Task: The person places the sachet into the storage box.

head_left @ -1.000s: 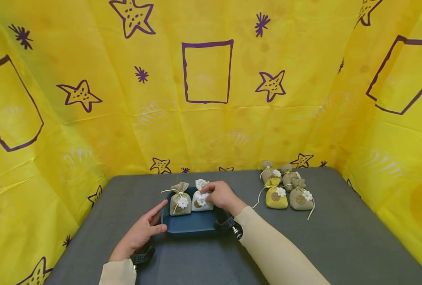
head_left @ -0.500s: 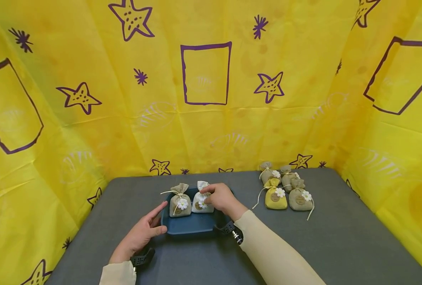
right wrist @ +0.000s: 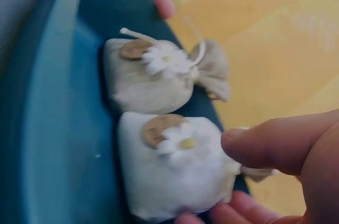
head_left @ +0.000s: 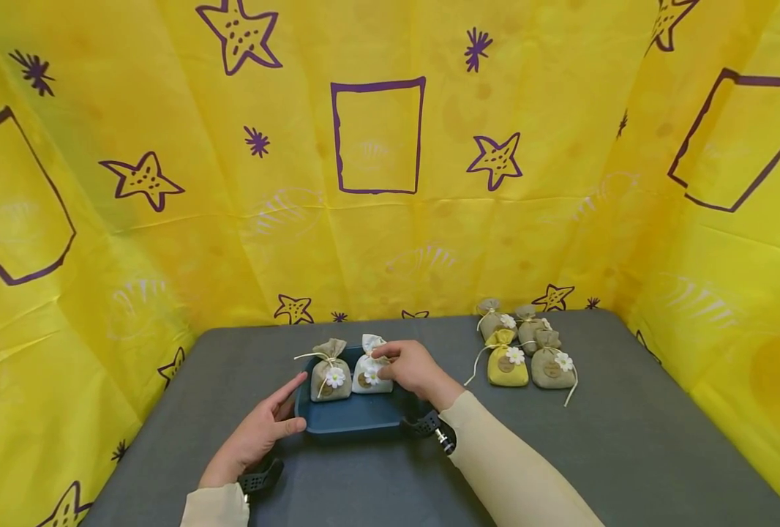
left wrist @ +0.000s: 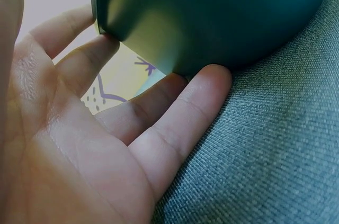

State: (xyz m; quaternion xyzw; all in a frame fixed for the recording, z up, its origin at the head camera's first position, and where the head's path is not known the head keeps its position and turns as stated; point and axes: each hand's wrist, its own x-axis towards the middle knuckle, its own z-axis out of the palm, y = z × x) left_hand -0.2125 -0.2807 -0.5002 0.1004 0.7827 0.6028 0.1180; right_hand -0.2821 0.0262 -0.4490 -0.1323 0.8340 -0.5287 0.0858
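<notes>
A dark blue tray stands on the table. Inside, towards its back wall, a beige drawstring sachet leans at the left and a white sachet leans beside it. Each bears a white flower and a round brown tag. My right hand holds the white sachet near its tied neck; in the right wrist view the thumb lies by the neck, with fingertips along the lower side. My left hand touches the tray's left end, its fingertips spread along the outer wall in the left wrist view.
Right of the tray, a yellow sachet and a beige one stand in front of two more beige sachets. Yellow printed cloth closes off the back and sides of the dark grey table.
The right hand's fingers have shifted slightly on the white sachet, which stays in about the same spot in the tray. The left hand keeps its place at the tray's end.
</notes>
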